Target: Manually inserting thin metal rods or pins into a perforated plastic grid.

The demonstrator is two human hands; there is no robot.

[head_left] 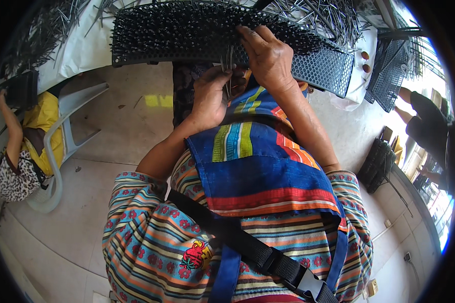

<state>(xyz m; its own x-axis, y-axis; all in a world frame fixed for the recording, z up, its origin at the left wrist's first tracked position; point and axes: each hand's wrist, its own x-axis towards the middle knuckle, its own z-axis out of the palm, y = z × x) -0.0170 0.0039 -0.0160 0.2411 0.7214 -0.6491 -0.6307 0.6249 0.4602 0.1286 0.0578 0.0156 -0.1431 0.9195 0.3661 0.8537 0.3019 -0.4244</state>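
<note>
A long black perforated panel (321, 70) lies across the table's near edge. Dark thin pieces stand densely in its holes, except in the right part, where the bare mesh shows. Just below the panel's near edge, my left hand (210, 98) is closed around a small bunch of thin grey strips (228, 63) that point upward. My right hand (269, 58) reaches over the panel, beside the packed area, with its thumb and fingers pinched together. What lies between those fingertips is too small to make out.
Loose thin dark strips (323, 20) lie heaped beyond the panel on a white covering (88, 48). Another person (17, 166) sits at the left on a pale plastic chair (58, 136). More perforated panels (389, 68) stand at the right. Dark stacked items (376, 164) rest on the floor.
</note>
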